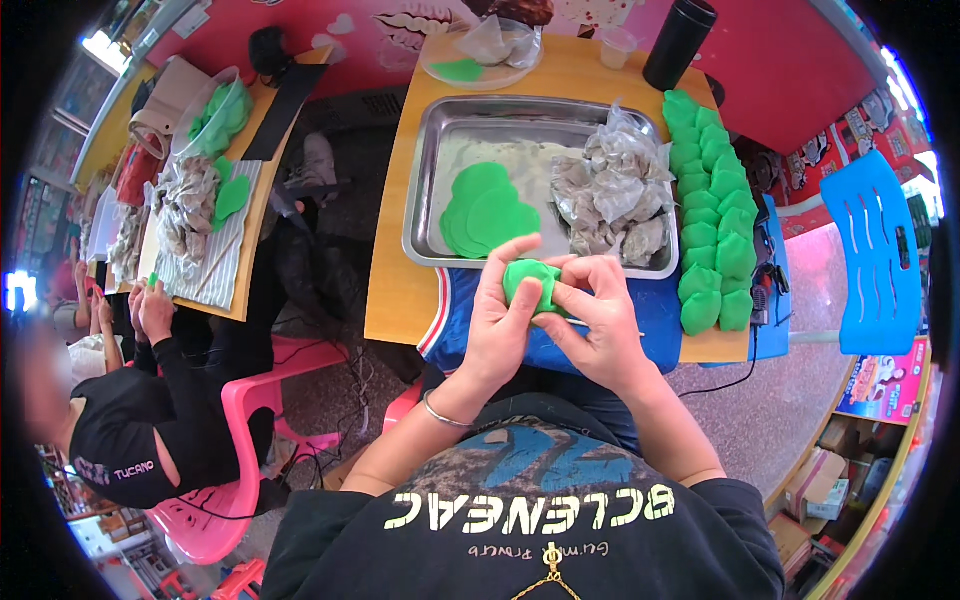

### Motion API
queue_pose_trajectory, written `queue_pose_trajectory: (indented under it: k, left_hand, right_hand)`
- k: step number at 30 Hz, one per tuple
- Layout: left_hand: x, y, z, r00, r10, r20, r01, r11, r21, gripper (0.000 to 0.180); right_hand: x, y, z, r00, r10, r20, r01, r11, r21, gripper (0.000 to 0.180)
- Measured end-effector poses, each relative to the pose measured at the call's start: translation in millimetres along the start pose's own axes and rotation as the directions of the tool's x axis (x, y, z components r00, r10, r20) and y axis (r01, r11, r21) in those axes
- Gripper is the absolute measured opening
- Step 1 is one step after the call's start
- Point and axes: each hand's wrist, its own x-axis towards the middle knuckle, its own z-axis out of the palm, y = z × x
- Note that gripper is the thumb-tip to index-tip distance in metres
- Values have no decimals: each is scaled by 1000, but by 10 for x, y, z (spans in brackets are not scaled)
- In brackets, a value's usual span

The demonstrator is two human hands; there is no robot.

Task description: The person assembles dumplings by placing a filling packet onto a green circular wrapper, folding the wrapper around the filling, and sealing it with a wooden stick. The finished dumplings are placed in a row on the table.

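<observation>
Between my hands, just past the tray's near rim, is a soft green folded piece [522,283] that looks like a filled dough wrapper. My left hand [497,322] cups it, thumb pressed on its front. Thumb and fingers of my right hand [603,318] pinch its right side; its contents are hidden. Ahead is a metal tray [412,190] with pale powder on its bottom. Flat green rounds [485,212] overlap at the tray's left, and clear plastic bags of grey-brown filling [612,195] are heaped at its right. Several plump green pieces [718,205] stand in two columns beside the tray.
A blue cloth [462,310] lies at the table's near edge. Behind the tray stand a plate [480,75] with a bag, a clear cup [617,47] and a black bottle [680,42]. To the left, a person [130,420] works at another table; a blue chair [870,255] is at right.
</observation>
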Motion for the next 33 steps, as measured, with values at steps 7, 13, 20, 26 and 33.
queue_pose_trajectory:
  k: [7, 13, 20, 26, 33]
  left_hand:
    - [16, -16, -38, 997, -75, 7, 75, 986, -149, 38]
    - [35, -32, -12, 999, -24, 27, 25, 1000, 0, 41]
    - [27, 60, -8, 997, -41, 61, 42, 999, -24, 48]
    - [42, 68, 17, 977, -70, 200, 68, 998, 19, 52]
    - [19, 157, 8, 970, -146, 193, 129, 987, 98, 44]
  right_hand:
    - [-21, 84, -65, 999, 43, 0, -43, 995, -87, 24]
    - [-39, 130, 44, 995, 50, -83, -50, 999, 11, 23]
    - [-40, 85, -85, 985, 93, 143, -99, 994, 38, 23]
    - [-102, 117, 43, 974, 220, 52, -222, 884, 412, 26]
    - [-24, 99, -47, 966, 157, 207, -218, 923, 317, 23]
